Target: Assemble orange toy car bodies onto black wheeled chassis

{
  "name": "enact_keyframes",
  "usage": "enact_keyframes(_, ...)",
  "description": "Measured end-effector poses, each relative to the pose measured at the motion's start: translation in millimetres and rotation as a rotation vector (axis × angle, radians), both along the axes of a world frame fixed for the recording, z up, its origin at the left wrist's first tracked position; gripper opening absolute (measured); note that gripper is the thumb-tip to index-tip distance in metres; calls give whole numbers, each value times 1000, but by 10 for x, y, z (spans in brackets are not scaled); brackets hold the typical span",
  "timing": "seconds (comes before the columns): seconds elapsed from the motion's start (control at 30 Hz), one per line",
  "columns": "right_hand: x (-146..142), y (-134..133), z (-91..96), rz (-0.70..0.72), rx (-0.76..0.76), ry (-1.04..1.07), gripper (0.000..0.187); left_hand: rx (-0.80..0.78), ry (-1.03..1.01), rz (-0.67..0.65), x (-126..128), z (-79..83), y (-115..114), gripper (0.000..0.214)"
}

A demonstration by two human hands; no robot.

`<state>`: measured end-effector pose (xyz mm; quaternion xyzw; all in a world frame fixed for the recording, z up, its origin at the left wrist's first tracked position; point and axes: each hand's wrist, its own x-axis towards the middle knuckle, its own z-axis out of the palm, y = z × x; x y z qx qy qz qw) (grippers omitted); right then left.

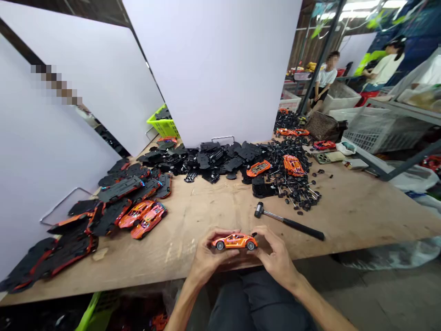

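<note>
At front edge of bare plywood workbench (344,216), L hand (215,257) and R hand (275,257) clasp small orange toy race car (234,241) from opposite ends, car side-on, held just above bench, both grips closed on it. Ahead of R hand lies rubber mallet w/ black head and long black handle (285,221). Further back: spread of flat black plastic car chassis (213,158), heap of small black wheels on thin metal axles (292,184), and, left, two finished orange toy cars (143,219) side by side. Tall white panels (213,59) stand behind bench; bright green plastic basket (163,123) sits at its far corner. Right, beyond bench: white slatted plastic crate (382,133) on grey metal rack; two seated co-workers (322,80) (386,64) further off in cluttered workshop.
</note>
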<state>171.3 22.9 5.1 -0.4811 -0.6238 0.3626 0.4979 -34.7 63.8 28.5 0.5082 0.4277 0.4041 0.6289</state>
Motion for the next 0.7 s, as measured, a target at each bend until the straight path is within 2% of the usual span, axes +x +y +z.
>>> enact_keyframes(0.07, 118, 133, -9, 69, 50, -82, 20, 233, 220, -117, -41, -66, 110, 45)
enact_keyframes(0.13, 214, 200, -22, 88, 15, -101, 25, 432, 337, -159, -34, -149, 157, 40)
enact_keyframes(0.23, 251, 213, -56, 58, -40, -84, 30, 549, 397, -177, -3, -261, 155, 33)
enact_keyframes(0.33, 193, 198, -106, 43, 4, -44, 25, 539, 440, -181, 5, -304, 127, 34)
enact_keyframes(0.5, 92, 209, -153, -46, 112, -30, 20, 478, 458, -109, 27, -252, 111, 27)
enact_keyframes(0.6, 96, 231, -70, -13, 117, -75, 27, 346, 415, -66, 15, -210, 104, 27)
enact_keyframes(0.7, 142, 235, 111, 77, 155, -139, 45, 235, 355, -3, -19, -176, 86, 31)
